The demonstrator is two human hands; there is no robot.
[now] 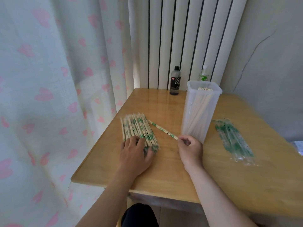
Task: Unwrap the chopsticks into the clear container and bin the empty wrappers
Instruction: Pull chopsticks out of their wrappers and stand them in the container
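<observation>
Along the left edge of the worktop point(164, 171), seen from the head camera, a pile of wrapped chopsticks point(134, 126) is lying with its sticks running from the near side toward the far edge. The left hand point(135, 154) is resting palm down on the near end of that pile, its fingers spread across the sticks and gripping none of them. Just to the right of the pile, a single wrapped pair point(162, 129) is lying slantwise on the wood; whether its far end is touching the pile I cannot tell. The right hand point(190, 149) is pinching the near end of this pair between thumb and curled fingers. Just behind that hand, toward the middle of the worktop, the clear container point(200, 112) is standing upright and open-topped, and bare chopsticks point(205, 89) are leaning inside it, their tips reaching its rim. Nearer the right edge, well apart from the pile, empty wrappers point(233, 139) are lying in a loose heap, transparent with green print. At the far edge a dark bottle point(175, 81) is standing, and a green-labelled bottle point(203, 74) is showing behind the container. A curtain with pink hearts point(49, 95) is hanging past the left edge, and a white radiator point(180, 38) is rising behind the far edge.
</observation>
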